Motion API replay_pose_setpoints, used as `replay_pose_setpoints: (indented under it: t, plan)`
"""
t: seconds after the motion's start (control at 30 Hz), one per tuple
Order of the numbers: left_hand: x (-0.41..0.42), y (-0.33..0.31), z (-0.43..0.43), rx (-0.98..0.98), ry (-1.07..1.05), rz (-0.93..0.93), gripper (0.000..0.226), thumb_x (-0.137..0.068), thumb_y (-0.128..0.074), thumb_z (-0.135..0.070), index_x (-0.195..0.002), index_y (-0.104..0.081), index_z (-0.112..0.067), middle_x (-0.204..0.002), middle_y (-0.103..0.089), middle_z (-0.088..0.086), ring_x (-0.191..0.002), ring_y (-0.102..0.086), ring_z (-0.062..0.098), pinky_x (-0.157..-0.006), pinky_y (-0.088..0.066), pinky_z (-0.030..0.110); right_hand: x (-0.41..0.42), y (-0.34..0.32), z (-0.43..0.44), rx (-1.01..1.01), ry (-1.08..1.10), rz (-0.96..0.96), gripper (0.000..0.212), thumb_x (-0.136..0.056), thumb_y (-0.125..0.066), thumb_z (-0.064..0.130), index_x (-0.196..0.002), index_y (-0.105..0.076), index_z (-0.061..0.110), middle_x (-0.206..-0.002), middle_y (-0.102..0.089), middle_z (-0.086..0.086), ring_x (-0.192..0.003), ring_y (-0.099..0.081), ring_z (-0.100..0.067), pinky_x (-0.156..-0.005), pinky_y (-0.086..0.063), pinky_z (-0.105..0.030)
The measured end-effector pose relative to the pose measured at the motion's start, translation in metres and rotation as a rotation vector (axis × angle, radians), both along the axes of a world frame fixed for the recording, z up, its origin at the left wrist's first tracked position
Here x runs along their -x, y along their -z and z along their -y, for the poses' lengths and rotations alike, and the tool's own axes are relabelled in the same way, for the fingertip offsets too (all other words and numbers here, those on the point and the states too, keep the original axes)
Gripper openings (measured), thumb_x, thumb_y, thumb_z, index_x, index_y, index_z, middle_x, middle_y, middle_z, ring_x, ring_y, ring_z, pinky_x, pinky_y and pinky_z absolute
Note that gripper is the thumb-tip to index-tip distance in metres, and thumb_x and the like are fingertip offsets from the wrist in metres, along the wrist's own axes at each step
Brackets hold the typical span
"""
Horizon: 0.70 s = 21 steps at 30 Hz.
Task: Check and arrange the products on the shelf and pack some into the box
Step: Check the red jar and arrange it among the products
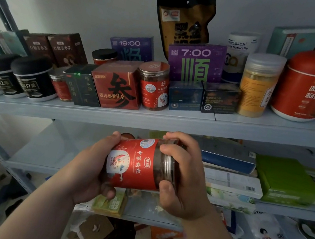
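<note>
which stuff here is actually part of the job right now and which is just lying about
In the job: red-labelled jar, held on its side by the left hand and the right hand; matching jar on the upper shelf.
Lying about: cardboard scraps at the bottom; green box; big red tin.

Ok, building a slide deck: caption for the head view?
Left hand and right hand hold a red-labelled jar sideways below the stocked shelf.

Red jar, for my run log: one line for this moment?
left hand holds red jar | right hand grips lid end | jar sideways
</note>
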<state>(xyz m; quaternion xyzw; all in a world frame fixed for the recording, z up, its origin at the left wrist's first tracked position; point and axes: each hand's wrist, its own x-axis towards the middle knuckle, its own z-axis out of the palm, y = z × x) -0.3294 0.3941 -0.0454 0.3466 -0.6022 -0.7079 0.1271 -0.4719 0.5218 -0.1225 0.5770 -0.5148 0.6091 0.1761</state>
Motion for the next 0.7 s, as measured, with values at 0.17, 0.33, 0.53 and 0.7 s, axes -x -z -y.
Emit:
replay_pose_setpoints:
  t: [0.17, 0.33, 0.53, 0.7]
  plan:
    - [0.001, -0.001, -0.005, 0.083, -0.072, -0.019, 0.036, -0.103, -0.042, -0.049, -0.108, -0.065, -0.022, -0.075, -0.070, 0.010, -0.053, -0.065, 0.022, -0.038, -0.044, 0.027, -0.009, -0.002, 0.002, -0.125, -0.015, 0.185, 0.054, -0.100, -0.034, 0.063, -0.133, -0.044, 0.021, -0.134, -0.046, -0.010, -0.117, -0.056, -0.018, -0.087, -0.055, -0.031]
    - [-0.002, -0.001, -0.005, 0.479, -0.098, -0.097, 0.017, -0.095, -0.048, -0.050, -0.107, -0.054, -0.039, -0.101, -0.066, 0.007, -0.067, -0.072, 0.020, -0.046, -0.053, 0.032, -0.017, -0.020, 0.001, -0.460, -0.302, 0.801, 0.031, -0.094, -0.038, 0.068, -0.123, -0.041, 0.061, -0.121, -0.057, 0.022, -0.110, -0.066, -0.012, -0.083, -0.064, -0.040]
    - [-0.007, -0.001, 0.002, 0.339, -0.139, -0.140, 0.040, -0.078, -0.047, -0.061, -0.106, -0.062, -0.036, -0.098, -0.070, 0.010, -0.064, -0.071, 0.020, -0.045, -0.049, 0.032, -0.011, -0.023, -0.012, -0.500, -0.382, 0.574, 0.078, -0.087, -0.062, 0.025, -0.136, -0.027, 0.074, -0.142, -0.035, 0.032, -0.126, -0.053, -0.002, -0.086, -0.061, -0.030]
    - [-0.008, 0.005, 0.003, 0.359, -0.177, -0.230, 0.033, -0.082, -0.050, -0.057, -0.107, -0.061, -0.038, -0.103, -0.069, 0.006, -0.071, -0.073, 0.022, -0.046, -0.050, 0.032, -0.012, -0.037, -0.006, -0.487, -0.307, 0.688, 0.051, -0.087, -0.047, 0.072, -0.136, -0.030, 0.070, -0.128, -0.049, 0.034, -0.113, -0.059, 0.009, -0.070, -0.058, -0.018]
